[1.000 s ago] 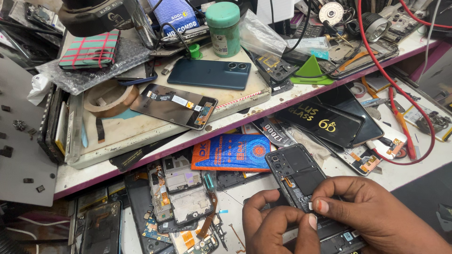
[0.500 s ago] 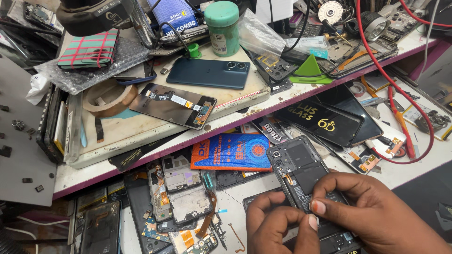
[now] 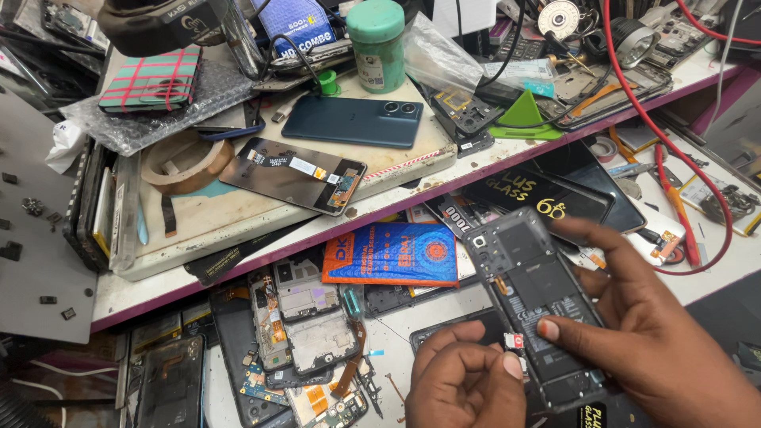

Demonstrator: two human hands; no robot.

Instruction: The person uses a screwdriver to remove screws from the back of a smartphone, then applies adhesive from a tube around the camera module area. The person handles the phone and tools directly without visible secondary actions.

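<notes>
Evidently mid-teardown: right hand [image 3: 634,333] clamps the opened phone [image 3: 533,297] near the bench's front edge; left hand's [image 3: 468,380] fingers pinch, perhaps, a small part [image 3: 513,341] needing careful lifting.

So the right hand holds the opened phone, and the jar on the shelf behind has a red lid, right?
Not quite. The right hand does hold the opened phone, but the jar on the shelf has a green lid, not red. The head view shows it.

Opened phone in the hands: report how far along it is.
Done: the opened phone has its back off, battery and board bare. In hand: the right hand grips it; the left hand pinches a small part at its edge. Left: it is still uncovered.
</notes>
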